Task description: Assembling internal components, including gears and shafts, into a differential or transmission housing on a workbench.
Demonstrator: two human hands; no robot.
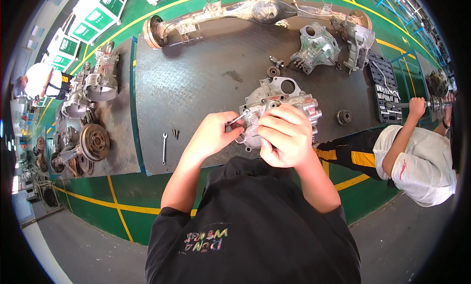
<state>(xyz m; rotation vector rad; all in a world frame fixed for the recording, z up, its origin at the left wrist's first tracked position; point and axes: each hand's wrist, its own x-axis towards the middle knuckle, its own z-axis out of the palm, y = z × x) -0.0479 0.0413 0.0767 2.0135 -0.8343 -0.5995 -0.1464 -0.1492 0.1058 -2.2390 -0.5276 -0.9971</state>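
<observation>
A cast-metal gearbox housing (252, 100) lies on the dark metal workbench, close in front of my body. My left hand (216, 133) is at the housing's left side, thumb and fingers closed on a slim silver tool that looks like a wrench (236, 120). Its far end reaches to the casting. My right hand (285, 136) is over the housing's near right part, with the fingers curled in. Whatever its fingertips pinch, if anything, is hidden. A combination wrench (164, 148) lies left of my left arm, beside a few small bolts (175, 134).
An axle (211, 20) spans the bench's far edge. Other castings (316, 47), a gear (344, 117) and a socket set case (385, 88) lie to the right. Gearboxes (102, 70) crowd the left bench. A co-worker (417, 156) handles a shaft at right; another person (41, 81) stands far left.
</observation>
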